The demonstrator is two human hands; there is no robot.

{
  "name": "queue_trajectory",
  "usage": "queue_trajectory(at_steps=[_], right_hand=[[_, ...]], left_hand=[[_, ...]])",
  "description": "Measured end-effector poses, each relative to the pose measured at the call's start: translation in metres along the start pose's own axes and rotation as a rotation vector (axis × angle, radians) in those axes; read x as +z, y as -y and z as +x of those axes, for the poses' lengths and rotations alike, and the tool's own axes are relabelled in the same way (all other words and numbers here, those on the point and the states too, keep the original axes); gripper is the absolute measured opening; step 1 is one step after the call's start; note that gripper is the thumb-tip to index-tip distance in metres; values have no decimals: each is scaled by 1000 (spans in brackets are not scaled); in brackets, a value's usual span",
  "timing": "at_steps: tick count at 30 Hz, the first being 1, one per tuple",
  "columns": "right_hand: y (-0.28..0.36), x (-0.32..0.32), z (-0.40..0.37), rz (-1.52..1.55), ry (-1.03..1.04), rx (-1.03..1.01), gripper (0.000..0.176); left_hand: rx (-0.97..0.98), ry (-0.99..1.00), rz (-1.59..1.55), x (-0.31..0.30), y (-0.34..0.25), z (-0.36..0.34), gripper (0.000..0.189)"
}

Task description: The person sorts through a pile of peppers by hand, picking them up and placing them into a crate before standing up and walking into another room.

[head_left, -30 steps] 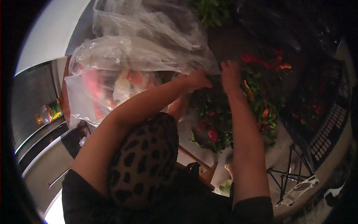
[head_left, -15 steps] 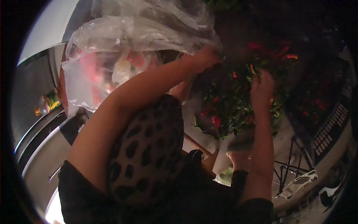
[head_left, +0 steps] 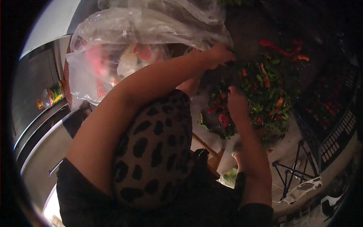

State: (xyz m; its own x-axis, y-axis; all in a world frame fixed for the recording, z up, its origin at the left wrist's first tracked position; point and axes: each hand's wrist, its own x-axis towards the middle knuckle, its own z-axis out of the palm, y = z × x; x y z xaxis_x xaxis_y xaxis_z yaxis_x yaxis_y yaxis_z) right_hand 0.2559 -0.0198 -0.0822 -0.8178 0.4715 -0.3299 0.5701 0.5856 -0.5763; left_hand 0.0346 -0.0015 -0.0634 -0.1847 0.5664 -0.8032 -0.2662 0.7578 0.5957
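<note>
A heap of green and red chili peppers (head_left: 264,83) spreads out in front of me in dim light. My left hand (head_left: 223,55) is at the heap's far left side, beside the edge of a clear plastic bag (head_left: 151,28). Its fingers are curled together, and what they hold is too dark to make out. My right hand (head_left: 238,101) is over the near left part of the heap, fingers drawn together and pointing toward the left hand. Anything in its fingertips is too small to name. Several red peppers (head_left: 223,120) lie just below it.
A dark crate (head_left: 329,145) with peppers stands at the right, by a black folding metal frame (head_left: 293,170). More plastic bags (head_left: 85,81) with red print are at the left. A bottle (head_left: 51,95) stands far left. My patterned knee (head_left: 155,151) rises between my arms.
My right hand has moved left and nearer me, from the middle of the heap toward my left hand. My left hand has shifted slightly right; the view has shifted a little.
</note>
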Motion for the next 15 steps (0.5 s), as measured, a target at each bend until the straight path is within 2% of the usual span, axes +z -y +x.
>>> queue_trajectory(at_steps=[4, 7, 10, 13, 15], right_hand=[[15, -26, 2, 25, -108, -144, 28], [35, -21, 6, -147, -123, -232, 19], [27, 10, 12, -343, -117, -171, 21], [25, -3, 16, -233, -98, -49, 27], [15, -15, 16, 118, -176, 13, 25]], left_hand=[[16, 25, -6, 3, 3, 3, 39], [19, 23, 0, 4, 1, -1, 39], [14, 15, 49, 5, 2, 1, 39], [42, 58, 102, 3, 5, 0, 40], [76, 106, 213, 0, 3, -4, 41]])
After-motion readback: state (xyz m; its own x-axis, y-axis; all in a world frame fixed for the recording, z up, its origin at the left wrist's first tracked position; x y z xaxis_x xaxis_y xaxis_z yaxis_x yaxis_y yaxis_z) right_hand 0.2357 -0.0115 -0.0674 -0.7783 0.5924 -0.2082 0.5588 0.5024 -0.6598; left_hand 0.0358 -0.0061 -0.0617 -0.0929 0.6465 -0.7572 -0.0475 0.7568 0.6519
